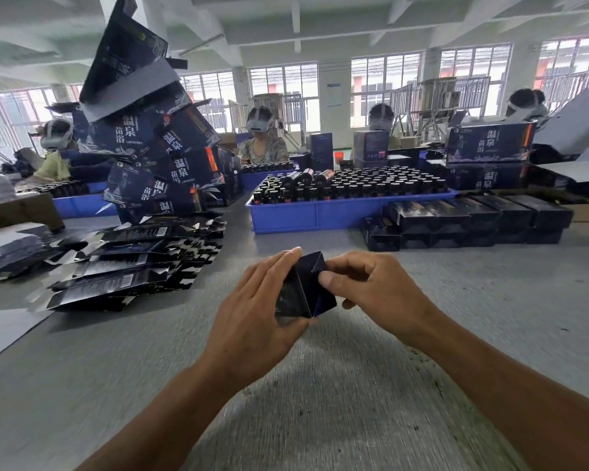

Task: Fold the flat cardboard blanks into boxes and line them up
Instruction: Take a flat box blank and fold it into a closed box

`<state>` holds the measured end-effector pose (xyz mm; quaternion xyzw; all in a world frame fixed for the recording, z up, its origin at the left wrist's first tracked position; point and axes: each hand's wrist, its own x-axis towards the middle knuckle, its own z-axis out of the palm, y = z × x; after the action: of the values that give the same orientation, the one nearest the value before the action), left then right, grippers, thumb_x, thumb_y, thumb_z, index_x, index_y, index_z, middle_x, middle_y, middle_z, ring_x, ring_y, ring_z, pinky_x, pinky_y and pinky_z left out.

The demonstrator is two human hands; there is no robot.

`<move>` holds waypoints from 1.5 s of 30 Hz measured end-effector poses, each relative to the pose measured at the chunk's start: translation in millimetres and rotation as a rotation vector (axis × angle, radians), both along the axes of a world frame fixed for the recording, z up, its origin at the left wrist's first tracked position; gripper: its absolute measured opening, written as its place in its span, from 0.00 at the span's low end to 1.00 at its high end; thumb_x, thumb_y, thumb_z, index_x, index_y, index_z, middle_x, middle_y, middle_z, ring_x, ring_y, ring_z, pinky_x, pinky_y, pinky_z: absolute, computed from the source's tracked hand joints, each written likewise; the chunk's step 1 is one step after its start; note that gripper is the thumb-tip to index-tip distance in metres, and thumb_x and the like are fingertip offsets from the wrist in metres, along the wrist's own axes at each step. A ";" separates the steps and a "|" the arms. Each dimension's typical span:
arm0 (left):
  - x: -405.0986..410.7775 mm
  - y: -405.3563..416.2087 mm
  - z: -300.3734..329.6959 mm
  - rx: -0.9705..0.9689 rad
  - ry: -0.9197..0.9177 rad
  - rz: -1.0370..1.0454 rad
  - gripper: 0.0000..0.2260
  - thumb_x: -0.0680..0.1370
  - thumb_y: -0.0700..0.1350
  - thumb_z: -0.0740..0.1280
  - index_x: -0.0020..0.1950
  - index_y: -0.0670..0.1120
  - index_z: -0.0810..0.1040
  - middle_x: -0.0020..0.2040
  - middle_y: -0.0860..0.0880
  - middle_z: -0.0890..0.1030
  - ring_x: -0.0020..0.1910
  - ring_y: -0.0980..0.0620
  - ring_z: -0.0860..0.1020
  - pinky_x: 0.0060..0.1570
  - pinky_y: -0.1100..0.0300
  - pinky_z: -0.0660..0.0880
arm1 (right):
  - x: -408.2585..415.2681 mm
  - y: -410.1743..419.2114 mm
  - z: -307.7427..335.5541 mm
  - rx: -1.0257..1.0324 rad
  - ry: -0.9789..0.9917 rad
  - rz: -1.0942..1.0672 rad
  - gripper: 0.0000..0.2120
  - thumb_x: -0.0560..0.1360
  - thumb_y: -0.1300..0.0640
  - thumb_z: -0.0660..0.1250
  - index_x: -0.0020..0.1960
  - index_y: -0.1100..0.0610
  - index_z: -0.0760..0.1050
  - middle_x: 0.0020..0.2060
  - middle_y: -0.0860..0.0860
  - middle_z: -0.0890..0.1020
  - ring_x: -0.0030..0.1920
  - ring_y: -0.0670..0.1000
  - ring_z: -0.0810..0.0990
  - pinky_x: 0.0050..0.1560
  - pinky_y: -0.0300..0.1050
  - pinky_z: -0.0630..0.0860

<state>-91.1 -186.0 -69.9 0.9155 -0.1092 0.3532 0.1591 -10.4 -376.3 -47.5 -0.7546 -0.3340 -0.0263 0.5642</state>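
Two bare arms reach out over the grey desk (320, 385), and both hands hold one small dark blue cardboard box (305, 294) just above it. The left hand (255, 314) wraps the box's left side, with its fingers (279, 263) lying fairly straight along the top and its thumb under the near bottom edge. The right hand (374, 287) has curled fingers, and its thumb (330, 278) presses on a flap at the top of the box.

This looks like the step of tucking in an end flap.

Thin card like this is probably very light and bends easily, so it could crush if squeezed hard. Its shiny skin may be a bit slippery. A good place to hold it is along the folded edges, where it is stiffest.

Left of the fingers, well apart, lies a pile of flat dark cardboard blanks (133, 266). Beyond the right fingers sits a row of finished dark boxes (466, 219), next to a blue plastic tray of small dark bottles (347, 205).
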 end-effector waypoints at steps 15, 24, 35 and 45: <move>6.7 4.3 1.7 -0.500 0.084 0.091 0.32 0.78 0.53 0.70 0.79 0.57 0.59 0.71 0.57 0.69 0.69 0.62 0.66 0.66 0.57 0.67 | 18.0 0.2 -12.4 -0.003 0.343 -0.040 0.26 0.58 0.54 0.77 0.55 0.50 0.79 0.45 0.49 0.86 0.46 0.49 0.86 0.50 0.50 0.84; 4.9 13.6 11.1 -0.998 0.316 -0.255 0.16 0.77 0.44 0.72 0.64 0.54 0.78 0.55 0.57 0.85 0.53 0.56 0.84 0.50 0.59 0.82 | 5.9 5.4 -11.7 -0.155 0.262 0.097 0.23 0.69 0.50 0.79 0.62 0.49 0.78 0.54 0.41 0.85 0.54 0.39 0.83 0.60 0.45 0.77; 4.0 13.5 10.0 -1.010 0.363 -0.305 0.26 0.66 0.50 0.79 0.61 0.54 0.75 0.54 0.58 0.84 0.54 0.56 0.84 0.47 0.63 0.81 | 8.7 -3.0 -1.0 0.129 0.262 0.099 0.21 0.71 0.59 0.77 0.62 0.53 0.77 0.55 0.45 0.85 0.54 0.47 0.85 0.53 0.43 0.81; -1.1 11.9 15.8 -0.966 0.125 -0.368 0.18 0.70 0.48 0.73 0.59 0.53 0.77 0.55 0.56 0.85 0.53 0.54 0.84 0.49 0.63 0.80 | 9.9 0.3 -4.1 0.127 0.175 0.083 0.13 0.74 0.58 0.75 0.55 0.52 0.75 0.52 0.43 0.86 0.51 0.44 0.85 0.45 0.39 0.79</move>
<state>-92.2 -174.1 -54.1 0.7226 -0.0834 0.2740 0.6291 -0.5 -376.0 -51.7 -0.7023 -0.3121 0.0420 0.6384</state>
